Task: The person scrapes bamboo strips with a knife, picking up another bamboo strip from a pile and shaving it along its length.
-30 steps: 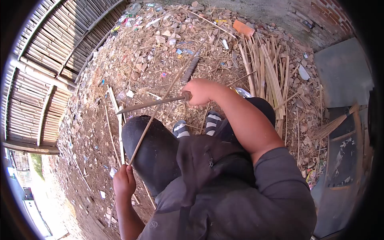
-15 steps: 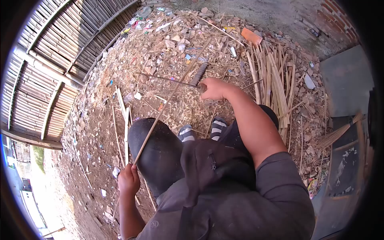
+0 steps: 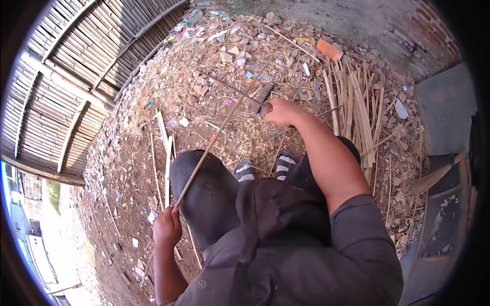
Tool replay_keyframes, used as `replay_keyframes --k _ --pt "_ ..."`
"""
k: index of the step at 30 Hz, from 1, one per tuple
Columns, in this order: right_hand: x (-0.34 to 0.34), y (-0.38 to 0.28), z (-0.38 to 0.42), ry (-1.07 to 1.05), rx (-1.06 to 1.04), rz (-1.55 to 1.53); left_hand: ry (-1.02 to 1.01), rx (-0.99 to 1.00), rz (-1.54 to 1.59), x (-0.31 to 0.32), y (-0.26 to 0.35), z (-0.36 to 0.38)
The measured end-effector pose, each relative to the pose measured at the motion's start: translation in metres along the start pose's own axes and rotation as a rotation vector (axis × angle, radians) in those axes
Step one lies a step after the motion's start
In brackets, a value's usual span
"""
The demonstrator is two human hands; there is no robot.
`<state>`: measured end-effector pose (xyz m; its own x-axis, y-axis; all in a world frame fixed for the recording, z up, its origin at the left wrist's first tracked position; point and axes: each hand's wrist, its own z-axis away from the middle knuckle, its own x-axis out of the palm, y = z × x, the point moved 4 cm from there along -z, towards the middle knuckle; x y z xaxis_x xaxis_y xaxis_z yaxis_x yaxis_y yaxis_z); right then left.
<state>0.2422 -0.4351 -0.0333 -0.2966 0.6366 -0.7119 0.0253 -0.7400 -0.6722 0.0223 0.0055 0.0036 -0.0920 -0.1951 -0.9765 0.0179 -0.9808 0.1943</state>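
Observation:
My left hand (image 3: pixel 167 228) is closed round the lower end of a long thin bamboo strip (image 3: pixel 217 135), which slants up across my knee. In my right hand (image 3: pixel 278 111) is the handle end of a long dark blade (image 3: pixel 228 86). The blade points up and left and crosses the strip, just beyond my feet. Right beside that hand a dark ridged rod (image 3: pixel 263 95) lies on the ground. Whether blade and strip touch, I cannot tell.
Split bamboo strips (image 3: pixel 360 109) lie in a pile at the right, below an orange brick (image 3: pixel 329 50). More strips (image 3: pixel 167 163) lie left of my knee. A bamboo fence (image 3: pixel 76 76) stands at the left, a grey panel (image 3: pixel 445 109) at the right. Rubble covers the ground.
The blade has tilted, its far tip now higher along the strip. My hands still hold the same things. The whole view has shifted slightly to the right.

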Motion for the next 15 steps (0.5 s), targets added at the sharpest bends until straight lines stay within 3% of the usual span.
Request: replay_keyframes --k 2,6,7,9,11,13,15 --pt "0.001 -0.007 0.004 0.000 -0.006 0.094 -0.029 -0.005 0.012 -0.005 0.001 0.001" --pt "0.011 -0.058 0.039 -0.023 -0.245 0.305 0.008 0.034 0.020 0.002 -0.006 0.000" --pt "0.016 -0.025 0.016 0.053 -0.194 0.127 -0.008 0.022 0.061 0.012 -0.017 0.005" --pt "-0.009 0.004 0.007 0.164 0.041 0.069 0.007 -0.020 0.019 0.003 -0.012 0.008" --pt "-0.017 0.036 -0.005 0.320 0.005 0.072 0.028 0.009 0.001 -0.009 -0.016 0.007" --pt "-0.029 0.023 0.008 0.236 0.131 0.001 0.029 -0.070 -0.022 -0.021 -0.021 0.017" --pt "-0.024 0.022 0.006 0.316 0.110 0.025 0.055 -0.091 0.018 -0.023 -0.045 0.026"
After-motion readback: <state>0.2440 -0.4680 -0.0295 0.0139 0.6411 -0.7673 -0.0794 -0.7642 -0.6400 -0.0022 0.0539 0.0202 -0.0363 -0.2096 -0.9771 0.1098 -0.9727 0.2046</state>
